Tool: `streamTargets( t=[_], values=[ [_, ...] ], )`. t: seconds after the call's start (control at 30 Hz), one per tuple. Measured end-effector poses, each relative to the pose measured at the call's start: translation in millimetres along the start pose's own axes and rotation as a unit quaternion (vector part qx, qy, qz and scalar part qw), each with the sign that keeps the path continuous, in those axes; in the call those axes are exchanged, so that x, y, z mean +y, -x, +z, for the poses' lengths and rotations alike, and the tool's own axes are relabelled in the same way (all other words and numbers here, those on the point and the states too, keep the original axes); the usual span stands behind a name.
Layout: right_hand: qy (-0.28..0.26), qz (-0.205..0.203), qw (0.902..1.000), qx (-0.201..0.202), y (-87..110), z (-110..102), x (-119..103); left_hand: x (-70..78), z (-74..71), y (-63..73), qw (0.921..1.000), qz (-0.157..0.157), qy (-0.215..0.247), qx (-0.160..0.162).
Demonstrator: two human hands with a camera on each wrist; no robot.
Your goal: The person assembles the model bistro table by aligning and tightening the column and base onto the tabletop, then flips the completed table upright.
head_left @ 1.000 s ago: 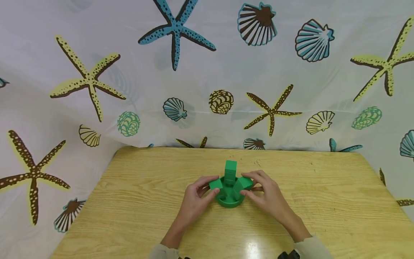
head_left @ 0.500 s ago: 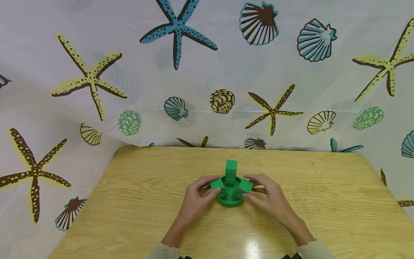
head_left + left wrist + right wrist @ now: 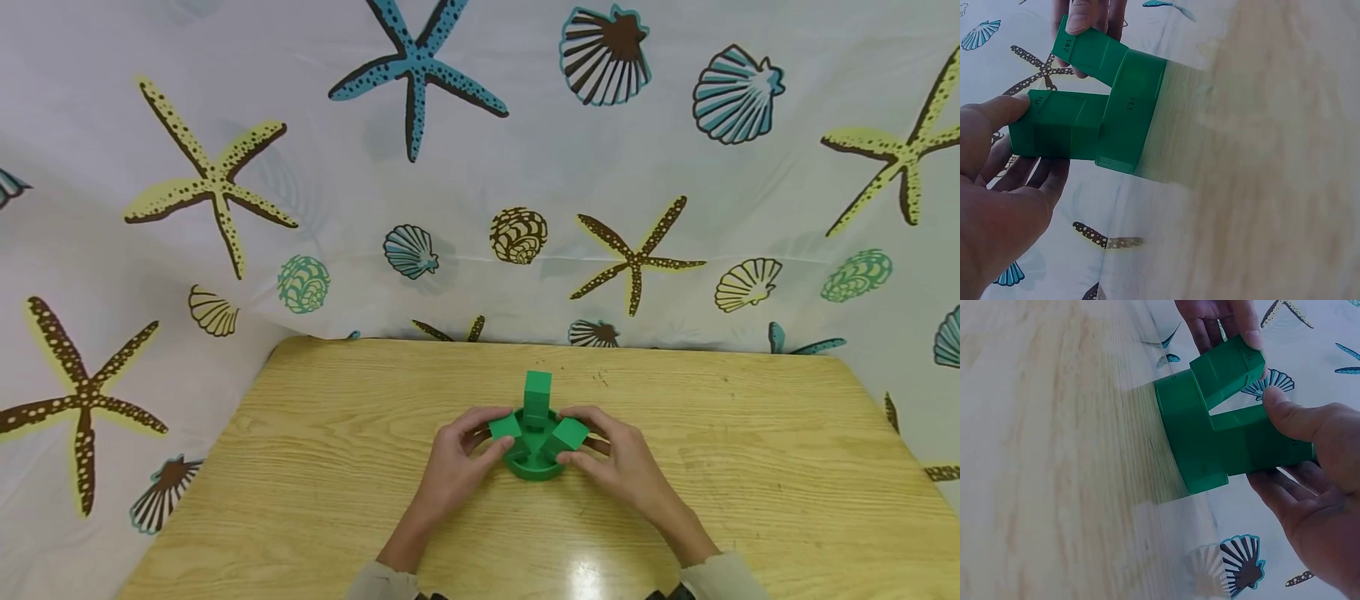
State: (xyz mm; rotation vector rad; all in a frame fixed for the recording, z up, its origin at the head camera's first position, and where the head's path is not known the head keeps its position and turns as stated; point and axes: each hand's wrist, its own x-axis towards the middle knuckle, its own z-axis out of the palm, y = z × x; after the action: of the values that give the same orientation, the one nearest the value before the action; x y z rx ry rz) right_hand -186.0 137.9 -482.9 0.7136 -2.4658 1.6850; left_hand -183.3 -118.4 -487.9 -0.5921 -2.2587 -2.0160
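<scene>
A round green base with a raised rim (image 3: 535,473) rests on the wooden table, and three green blocks stand up out of it. My left hand (image 3: 448,458) pinches the left block (image 3: 504,427), thumb at the near side and fingers round the far side. On the other side, my right hand (image 3: 628,457) grips the right block (image 3: 567,434) in the same manner. Both gripped blocks lean outward. The rear block (image 3: 537,398) stands upright and untouched. In the left wrist view, small raised marks show on the left block (image 3: 1060,125) and the base wall (image 3: 1132,112).
The light wooden table (image 3: 337,433) extends to both sides and in front of the hands. Behind it and at its sides hangs a white cloth (image 3: 465,167) printed with starfish and shells.
The right hand's fingers have shifted slightly and the right block has changed its tilt a little. The left hand, base and rear block look much the same.
</scene>
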Motion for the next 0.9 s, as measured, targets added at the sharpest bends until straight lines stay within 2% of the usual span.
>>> streamTargets(
  t=[0.33, 0.67, 0.77, 0.9],
  values=[
    [0.031, -0.004, 0.9994, 0.014, 1.5, 2.2, -1.4, 0.8, 0.1, -0.5, 0.9999, 0.008, 0.008, -0.004],
    [0.021, 0.012, 0.9997, 0.004, 1.2, 2.6, -0.1, -0.3, 0.4, 0.4, 0.9999, 0.007, 0.015, 0.000],
    [0.039, 0.009, 0.9992, -0.004, 1.9, 3.2, 1.5, -0.5, -0.5, 0.7, 0.9999, -0.005, 0.016, -0.003],
    [0.066, 0.007, 0.9977, -0.016, 1.2, 4.4, 6.4, -1.0, -2.5, 0.1, 0.9989, -0.043, -0.005, -0.017]
  ],
)
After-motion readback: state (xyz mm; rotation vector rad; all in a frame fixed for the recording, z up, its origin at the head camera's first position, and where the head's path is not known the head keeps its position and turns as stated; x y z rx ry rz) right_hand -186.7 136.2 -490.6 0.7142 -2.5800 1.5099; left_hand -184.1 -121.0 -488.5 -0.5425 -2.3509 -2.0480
